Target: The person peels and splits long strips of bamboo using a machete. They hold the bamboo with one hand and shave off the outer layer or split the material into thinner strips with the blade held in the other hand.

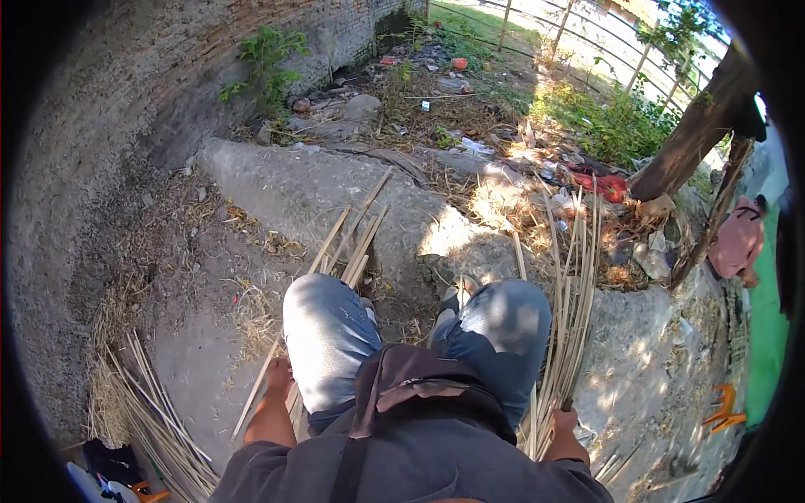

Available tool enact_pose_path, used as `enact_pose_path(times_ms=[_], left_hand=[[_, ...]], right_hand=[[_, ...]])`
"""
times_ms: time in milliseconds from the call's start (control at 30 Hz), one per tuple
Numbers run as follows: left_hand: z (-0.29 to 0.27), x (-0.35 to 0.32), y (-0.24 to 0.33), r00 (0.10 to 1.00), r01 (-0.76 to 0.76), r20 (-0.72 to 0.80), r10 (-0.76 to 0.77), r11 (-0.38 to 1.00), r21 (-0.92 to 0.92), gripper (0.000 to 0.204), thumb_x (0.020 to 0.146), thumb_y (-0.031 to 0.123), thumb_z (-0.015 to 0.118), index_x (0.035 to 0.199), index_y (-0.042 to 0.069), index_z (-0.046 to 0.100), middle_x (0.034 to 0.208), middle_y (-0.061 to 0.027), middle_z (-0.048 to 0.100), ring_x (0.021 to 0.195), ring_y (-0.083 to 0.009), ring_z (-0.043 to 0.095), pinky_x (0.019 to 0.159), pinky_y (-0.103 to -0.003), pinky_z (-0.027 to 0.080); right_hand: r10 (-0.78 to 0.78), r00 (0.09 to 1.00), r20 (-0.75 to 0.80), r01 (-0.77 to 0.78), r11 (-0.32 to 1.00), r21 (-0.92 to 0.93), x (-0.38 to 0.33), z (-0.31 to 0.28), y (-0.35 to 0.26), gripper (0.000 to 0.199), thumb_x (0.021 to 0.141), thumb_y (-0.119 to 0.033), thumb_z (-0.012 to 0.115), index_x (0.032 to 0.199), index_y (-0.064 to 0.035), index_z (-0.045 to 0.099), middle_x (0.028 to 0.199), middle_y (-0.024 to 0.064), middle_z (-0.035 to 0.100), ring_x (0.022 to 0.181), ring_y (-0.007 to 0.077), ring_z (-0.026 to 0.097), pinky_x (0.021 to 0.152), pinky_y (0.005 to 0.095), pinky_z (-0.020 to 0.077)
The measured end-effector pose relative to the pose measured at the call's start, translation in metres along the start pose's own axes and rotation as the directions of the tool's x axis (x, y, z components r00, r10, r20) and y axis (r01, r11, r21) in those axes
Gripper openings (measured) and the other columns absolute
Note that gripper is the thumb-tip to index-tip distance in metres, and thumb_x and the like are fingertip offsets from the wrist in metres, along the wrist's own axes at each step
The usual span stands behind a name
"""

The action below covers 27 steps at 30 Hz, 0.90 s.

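Brick and rough plaster make up the curved wall (101, 126) along the left side, with a leafy weed (267, 63) growing at its foot near the top. Down in the lower left corner a heap of pale split cane strips (155, 419) lies on the dirt ground (201, 352), with dark cloth and a bit of orange just below it. A low concrete ledge (293, 184) runs across the middle from left to right.

Next comes the person's left hand (279, 377), low beside the left knee of the blue jeans (329, 331). It rests against a bundle of cane strips (352, 243) that runs from under the thigh up across the ledge; whether the fingers are closed round the strips cannot be told, since the knee hides most of the hand. A dark bag (411, 381) with a strap lies in the lap and covers the space between the two hands. Sandalled feet (457, 298) show between the knees.

Right of the right knee, the right hand (566, 423) is closed round the lower end of a second bundle of long cane strips (574, 293), which stands nearly upright and fans out toward the litter. Behind it lie rubbish and dry leaves with a red scrap (605, 186); a slanting wooden post (696, 134) and a pink cloth (738, 239) stand at the right edge.
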<state>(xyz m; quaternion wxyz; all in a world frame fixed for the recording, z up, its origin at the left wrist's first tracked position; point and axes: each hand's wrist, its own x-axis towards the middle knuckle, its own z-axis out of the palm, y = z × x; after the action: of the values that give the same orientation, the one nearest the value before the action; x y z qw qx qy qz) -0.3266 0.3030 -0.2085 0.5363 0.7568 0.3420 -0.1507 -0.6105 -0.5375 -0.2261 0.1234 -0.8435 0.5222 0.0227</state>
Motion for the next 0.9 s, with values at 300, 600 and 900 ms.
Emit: enact_pose_path(times_ms=[300, 600, 900], left_hand=[[0.012, -0.015, 0.012, 0.986, 0.159, 0.017, -0.166, 0.897, -0.412, 0.027, 0.101, 0.034, 0.055, 0.114, 0.011, 0.063, 0.088, -0.0012, 0.064, 0.072, -0.0131, 0.061, 0.058, -0.033, 0.047], [-0.005, -0.017, 0.059, 0.983, 0.003, -0.141, -0.119, 0.773, -0.634, 0.031, 0.098, 0.036, 0.063, 0.12, 0.014, 0.06, 0.103, -0.0019, 0.06, 0.078, -0.0145, 0.057, 0.061, -0.033, 0.047], [0.002, -0.052, 0.12, 0.963, -0.121, -0.254, -0.086, 0.708, -0.696, 0.021, 0.101, 0.034, 0.061, 0.11, 0.014, 0.062, 0.097, 0.0006, 0.058, 0.076, -0.0117, 0.053, 0.062, -0.03, 0.046]], right_hand=[[0.234, 0.97, -0.066, -0.223, 0.964, 0.145, -0.035, -0.021, -0.067, 0.042, 0.073, -0.025, 0.07, 0.103, 0.0048, 0.073, 0.1, 0.0289, 0.073, 0.1, 0.0473, 0.069, 0.09, 0.0503, 0.0531], [0.099, 0.994, -0.055, -0.087, 0.976, 0.199, -0.044, -0.047, -0.055, 0.035, 0.072, -0.025, 0.073, 0.096, 0.0004, 0.07, 0.091, 0.0243, 0.073, 0.091, 0.0439, 0.07, 0.083, 0.0505, 0.0535], [0.041, 0.999, 0.017, -0.044, 0.968, 0.245, -0.037, -0.041, -0.057, 0.032, 0.074, -0.021, 0.074, 0.099, -0.001, 0.067, 0.09, 0.0214, 0.072, 0.089, 0.043, 0.069, 0.082, 0.0492, 0.0526]])
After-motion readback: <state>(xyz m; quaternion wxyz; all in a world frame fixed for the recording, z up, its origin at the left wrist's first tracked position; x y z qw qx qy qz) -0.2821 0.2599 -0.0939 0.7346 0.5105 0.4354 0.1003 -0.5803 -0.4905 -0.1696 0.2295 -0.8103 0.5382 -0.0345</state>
